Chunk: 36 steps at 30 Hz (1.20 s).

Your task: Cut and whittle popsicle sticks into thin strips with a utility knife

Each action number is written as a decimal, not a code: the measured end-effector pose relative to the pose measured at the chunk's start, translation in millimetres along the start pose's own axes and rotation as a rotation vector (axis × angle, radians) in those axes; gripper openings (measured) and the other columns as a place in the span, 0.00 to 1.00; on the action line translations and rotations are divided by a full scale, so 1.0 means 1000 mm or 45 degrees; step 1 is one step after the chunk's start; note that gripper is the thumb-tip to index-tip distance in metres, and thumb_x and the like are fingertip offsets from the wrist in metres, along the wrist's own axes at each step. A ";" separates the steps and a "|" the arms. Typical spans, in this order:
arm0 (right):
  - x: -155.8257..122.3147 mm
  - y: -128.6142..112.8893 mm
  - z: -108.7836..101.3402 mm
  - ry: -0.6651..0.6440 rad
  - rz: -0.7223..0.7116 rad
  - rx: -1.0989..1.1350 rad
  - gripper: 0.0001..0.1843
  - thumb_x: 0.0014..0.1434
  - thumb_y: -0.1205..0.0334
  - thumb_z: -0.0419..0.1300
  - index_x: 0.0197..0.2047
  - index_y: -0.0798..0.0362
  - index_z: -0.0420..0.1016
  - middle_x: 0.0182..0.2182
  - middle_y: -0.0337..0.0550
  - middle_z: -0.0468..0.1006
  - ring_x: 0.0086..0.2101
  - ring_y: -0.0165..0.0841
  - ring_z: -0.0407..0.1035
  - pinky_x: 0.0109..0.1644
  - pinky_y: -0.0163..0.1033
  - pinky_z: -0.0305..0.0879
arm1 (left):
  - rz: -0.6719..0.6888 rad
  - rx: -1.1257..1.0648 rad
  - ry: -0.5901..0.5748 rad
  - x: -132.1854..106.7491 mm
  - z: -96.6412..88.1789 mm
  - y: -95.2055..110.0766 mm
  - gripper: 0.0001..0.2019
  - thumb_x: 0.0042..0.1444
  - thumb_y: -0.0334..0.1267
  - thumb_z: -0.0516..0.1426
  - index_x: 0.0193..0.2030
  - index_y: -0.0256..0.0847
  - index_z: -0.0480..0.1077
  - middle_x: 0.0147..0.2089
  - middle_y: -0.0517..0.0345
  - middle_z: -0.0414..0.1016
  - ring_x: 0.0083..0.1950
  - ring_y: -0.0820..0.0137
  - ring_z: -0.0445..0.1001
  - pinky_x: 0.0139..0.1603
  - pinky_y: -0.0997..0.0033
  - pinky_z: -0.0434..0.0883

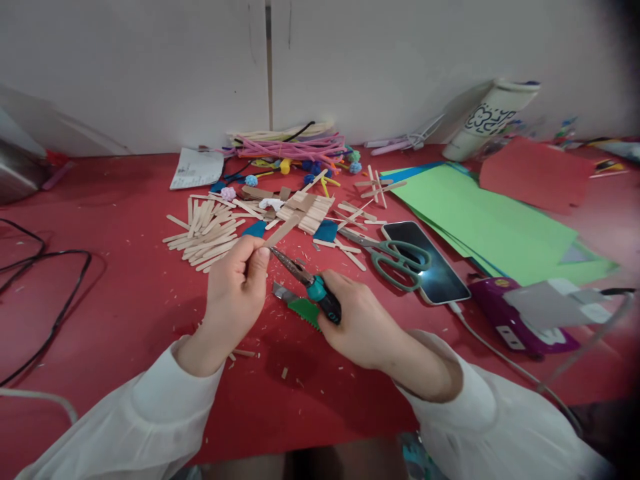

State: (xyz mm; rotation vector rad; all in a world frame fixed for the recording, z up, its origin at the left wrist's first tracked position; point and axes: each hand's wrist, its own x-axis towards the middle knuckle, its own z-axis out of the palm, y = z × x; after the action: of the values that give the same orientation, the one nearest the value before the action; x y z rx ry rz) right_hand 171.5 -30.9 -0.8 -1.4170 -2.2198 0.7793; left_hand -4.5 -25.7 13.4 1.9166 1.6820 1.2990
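Between the thumb and fingers of my left hand (239,293) is a flat wooden craft stick (283,230), slanting up and away to the right. My right hand (364,319) is closed around the dark and teal handles of needle-nose pliers (317,291). The tips of the pliers meet the stick's near end, right beside my left thumb. Under the right hand, a green utility knife (304,311) lies on the red table with its blade out. Just beyond the stick sits a panel of joined craft sticks (313,212).
Loose craft sticks (207,230) are heaped at left. Green-handled scissors (400,263) overlap a phone (435,273). Green paper (480,213), a purple power strip (520,313) and a tumbler (490,120) stand to the right. Pipe cleaners (295,150) lie at the back, a black cable (70,300) at left.
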 end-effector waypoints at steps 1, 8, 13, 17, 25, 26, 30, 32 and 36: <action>0.000 0.000 0.000 -0.008 0.010 -0.002 0.12 0.43 0.67 0.51 0.28 0.48 0.48 0.24 0.36 0.59 0.23 0.29 0.50 0.26 0.35 0.46 | 0.000 0.000 0.004 0.000 0.001 0.000 0.09 0.58 0.35 0.48 0.27 0.42 0.61 0.19 0.68 0.53 0.21 0.76 0.55 0.23 0.76 0.55; -0.002 -0.002 -0.004 -0.045 0.047 0.018 0.12 0.44 0.67 0.52 0.28 0.48 0.48 0.24 0.36 0.60 0.23 0.29 0.50 0.26 0.35 0.46 | -0.038 -0.150 -0.015 0.000 0.004 -0.001 0.10 0.59 0.36 0.48 0.26 0.42 0.60 0.19 0.68 0.52 0.21 0.75 0.53 0.21 0.76 0.54; -0.003 -0.004 -0.005 -0.060 0.095 0.006 0.12 0.44 0.68 0.51 0.28 0.49 0.48 0.24 0.36 0.61 0.23 0.29 0.50 0.26 0.35 0.45 | -0.001 -0.057 0.043 -0.002 0.006 -0.002 0.10 0.59 0.37 0.48 0.27 0.42 0.62 0.20 0.67 0.54 0.22 0.75 0.56 0.23 0.76 0.57; -0.004 -0.006 -0.003 -0.059 0.113 0.003 0.12 0.44 0.68 0.51 0.27 0.49 0.48 0.24 0.36 0.60 0.23 0.29 0.50 0.27 0.36 0.45 | 0.031 0.027 0.066 -0.002 0.007 -0.003 0.09 0.59 0.37 0.48 0.28 0.42 0.62 0.19 0.67 0.55 0.21 0.75 0.56 0.22 0.76 0.56; -0.002 -0.008 -0.003 -0.070 0.121 0.013 0.12 0.43 0.69 0.52 0.27 0.49 0.48 0.23 0.36 0.60 0.23 0.28 0.50 0.26 0.36 0.46 | -0.004 0.055 0.057 -0.002 0.008 -0.002 0.09 0.59 0.37 0.47 0.28 0.42 0.62 0.20 0.67 0.55 0.22 0.74 0.56 0.24 0.75 0.57; -0.002 -0.008 -0.004 -0.074 0.123 0.013 0.13 0.43 0.69 0.52 0.27 0.48 0.48 0.23 0.36 0.60 0.22 0.28 0.50 0.26 0.35 0.46 | -0.010 0.057 0.051 -0.002 0.008 -0.001 0.09 0.59 0.37 0.47 0.28 0.42 0.62 0.20 0.67 0.55 0.22 0.74 0.56 0.24 0.75 0.57; -0.002 -0.008 -0.005 -0.078 0.131 0.007 0.13 0.44 0.70 0.52 0.26 0.48 0.48 0.22 0.35 0.61 0.22 0.28 0.50 0.25 0.35 0.47 | -0.002 0.089 0.052 -0.001 0.007 -0.001 0.09 0.59 0.37 0.47 0.28 0.42 0.61 0.20 0.67 0.55 0.23 0.74 0.56 0.25 0.75 0.57; -0.003 -0.007 -0.005 -0.089 0.138 0.009 0.13 0.44 0.70 0.53 0.26 0.48 0.49 0.22 0.35 0.61 0.22 0.28 0.50 0.25 0.35 0.47 | 0.016 0.107 0.059 -0.001 0.008 -0.002 0.09 0.59 0.36 0.47 0.28 0.42 0.61 0.20 0.67 0.54 0.23 0.74 0.56 0.25 0.75 0.56; -0.003 -0.008 -0.005 -0.104 0.146 0.021 0.12 0.44 0.70 0.53 0.27 0.49 0.50 0.23 0.35 0.62 0.22 0.28 0.51 0.26 0.36 0.49 | 0.031 0.137 0.075 0.000 0.010 -0.002 0.09 0.59 0.36 0.48 0.27 0.42 0.60 0.21 0.66 0.55 0.23 0.74 0.57 0.25 0.75 0.56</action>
State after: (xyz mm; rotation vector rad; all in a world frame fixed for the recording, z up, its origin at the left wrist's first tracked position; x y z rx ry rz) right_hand 170.3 -35.6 8.0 -1.5418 -2.2023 0.9063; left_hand 2.3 -22.0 6.2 1.9822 1.7966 1.3107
